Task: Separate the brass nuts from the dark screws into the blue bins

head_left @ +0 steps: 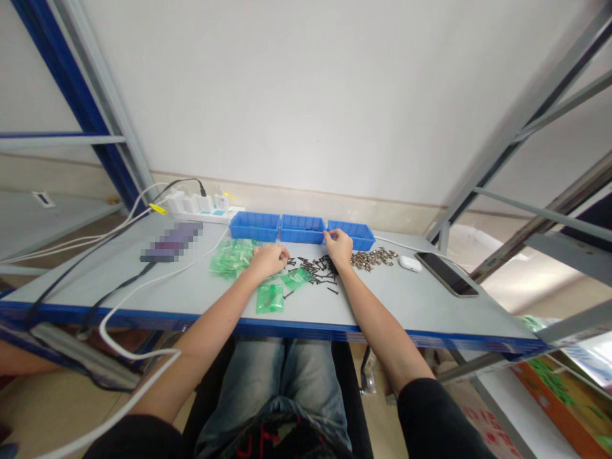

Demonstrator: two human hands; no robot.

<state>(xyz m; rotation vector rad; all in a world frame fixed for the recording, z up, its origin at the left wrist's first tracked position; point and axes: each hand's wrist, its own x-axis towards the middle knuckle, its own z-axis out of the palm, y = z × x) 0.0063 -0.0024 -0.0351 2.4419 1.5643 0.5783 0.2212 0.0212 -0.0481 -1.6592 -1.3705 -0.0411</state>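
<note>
My left hand [270, 261] is closed, fingers curled together, beside a heap of green plastic bags [233, 257]; whatever its fingers hold is hidden. My right hand [339, 247] is pinched at the front of the blue bins, near the gap between the middle bin [302, 237] and the right bin [359, 238]. What sits in that pinch is too small to name. Dark screws [315, 270] lie scattered between my hands. A pile of brassy metal fittings [373, 259] spreads to the right of my right wrist. Nearer me lies a small green bag [270, 298] with thin pieces inside.
At the left end of the bin row stands another blue bin [255, 227]. A white power strip [198, 207] with plugs and cables is at the back left, a pixelated device [173, 242] before it. Rightward lie a white earbud case [410, 263] and a phone [447, 274].
</note>
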